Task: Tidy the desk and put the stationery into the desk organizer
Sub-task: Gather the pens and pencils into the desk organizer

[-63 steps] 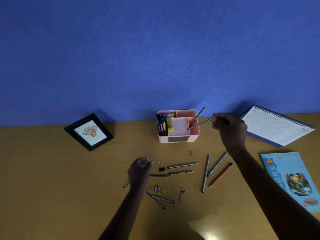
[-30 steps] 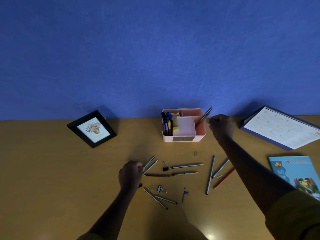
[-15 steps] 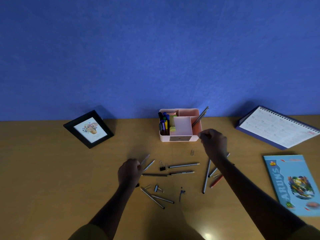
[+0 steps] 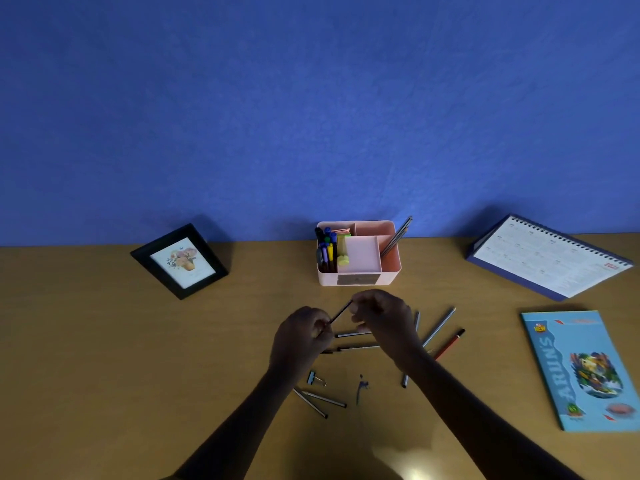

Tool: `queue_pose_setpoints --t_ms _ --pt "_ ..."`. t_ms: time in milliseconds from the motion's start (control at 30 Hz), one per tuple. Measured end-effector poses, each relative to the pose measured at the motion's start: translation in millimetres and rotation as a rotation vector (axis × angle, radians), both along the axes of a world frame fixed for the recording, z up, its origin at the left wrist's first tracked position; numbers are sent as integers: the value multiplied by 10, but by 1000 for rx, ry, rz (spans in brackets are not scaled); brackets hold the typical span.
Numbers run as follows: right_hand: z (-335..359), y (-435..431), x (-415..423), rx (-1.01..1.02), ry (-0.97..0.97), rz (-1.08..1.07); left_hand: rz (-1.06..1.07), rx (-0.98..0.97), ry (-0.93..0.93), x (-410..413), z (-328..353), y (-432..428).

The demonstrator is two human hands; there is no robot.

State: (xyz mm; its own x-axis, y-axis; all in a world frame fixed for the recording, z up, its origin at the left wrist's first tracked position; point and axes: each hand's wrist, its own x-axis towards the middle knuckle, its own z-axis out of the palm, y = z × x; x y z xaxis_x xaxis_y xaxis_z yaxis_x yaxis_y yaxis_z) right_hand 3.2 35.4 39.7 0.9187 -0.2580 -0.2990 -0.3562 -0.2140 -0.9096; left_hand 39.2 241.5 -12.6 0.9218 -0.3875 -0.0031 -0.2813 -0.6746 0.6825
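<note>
"ARUN'S" on blue book

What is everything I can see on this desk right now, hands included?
desk: one, tan wood, under everything.
wall: one, blue, behind the desk.
desk organizer: one, pink, back centre.
markers: several, blue, black and yellow, organizer's left compartment.
pencils: two, grey, leaning in its right compartment.
photo frame: one, black, back left.
calendar: one, white on blue base, back right.
book: one, light blue, right side.
loose pens: at least six, grey, scattered at centre, some partly hidden by the hands.
red pencil: one, right of centre.
binder clip: one, dark, front centre.
held pen: one, dark, between both hands.
left hand: grips the held pen's lower end.
right hand: pinches its upper end.
</note>
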Motion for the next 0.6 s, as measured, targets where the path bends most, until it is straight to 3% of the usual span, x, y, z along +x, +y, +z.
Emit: queue_pose_setpoints --t_ms 433,600 --pt "294 -232 -29 21 -132 -12 -100 -215 -30 -34 199 -224" --pt "467 -293 22 -84 -219 54 -94 -281 -53 -3 299 -295"
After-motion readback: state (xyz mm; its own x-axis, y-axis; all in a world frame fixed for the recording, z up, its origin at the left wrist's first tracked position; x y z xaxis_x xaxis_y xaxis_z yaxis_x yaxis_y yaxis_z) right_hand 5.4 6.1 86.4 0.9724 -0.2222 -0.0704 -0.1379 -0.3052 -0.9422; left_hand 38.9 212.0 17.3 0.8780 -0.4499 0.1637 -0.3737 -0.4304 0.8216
